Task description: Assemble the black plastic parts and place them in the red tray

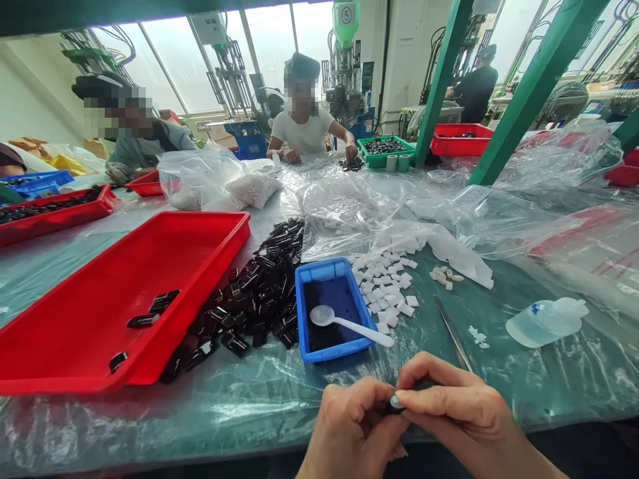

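Observation:
Near the table's front edge, my left hand (352, 422) and my right hand (449, 402) meet with fingers pinched around a small black piece (394, 407). A small whitish bit shows at my right fingertips, and most of the piece is hidden. Beyond my hands, a blue tray (301, 313) holds dark contents and a white spoon (349, 324) whose handle rests over the rim. Left of the tray spreads a pile of glossy black parts (264, 286). To its right lie many white squares (387, 286). Metal tweezers (452, 332) lie behind my right hand.
A large red tray (100, 279) with a few black parts is at the left. A clear bottle (546, 322) lies on its side at the right. Plastic bags (349, 199) cover the table's middle. Two people work across the table; another person is farther back.

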Demonstrator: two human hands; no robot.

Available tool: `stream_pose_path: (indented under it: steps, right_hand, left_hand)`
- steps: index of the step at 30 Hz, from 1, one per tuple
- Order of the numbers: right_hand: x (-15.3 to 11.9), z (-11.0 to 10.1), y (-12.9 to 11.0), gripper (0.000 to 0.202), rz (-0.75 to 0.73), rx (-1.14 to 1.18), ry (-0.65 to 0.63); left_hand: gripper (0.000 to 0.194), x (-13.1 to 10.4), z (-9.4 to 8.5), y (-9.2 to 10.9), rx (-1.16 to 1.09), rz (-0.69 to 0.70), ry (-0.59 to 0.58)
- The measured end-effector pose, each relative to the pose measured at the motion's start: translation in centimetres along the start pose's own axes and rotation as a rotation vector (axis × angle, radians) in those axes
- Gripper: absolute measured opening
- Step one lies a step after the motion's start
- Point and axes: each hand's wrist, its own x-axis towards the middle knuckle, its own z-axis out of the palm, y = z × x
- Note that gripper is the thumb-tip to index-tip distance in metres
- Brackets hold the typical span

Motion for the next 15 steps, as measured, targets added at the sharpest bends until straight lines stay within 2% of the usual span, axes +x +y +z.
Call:
stream_pose_path:
  steps: [8, 15]
  right_hand:
    - [0.21, -0.25, -0.32, 0.021, -0.019, -0.017, 0.004]
    - [-0.38, -0.21, 0.22, 0.032, -0.136, -0.068, -0.038]
  left_hand:
    - [0.016, 0.14, -0.09, 0.48, -0.089, -0.125, -0.015]
    - [0.017, 0.14, -0.06, 0.63, -0.060, -0.106, 0.000]
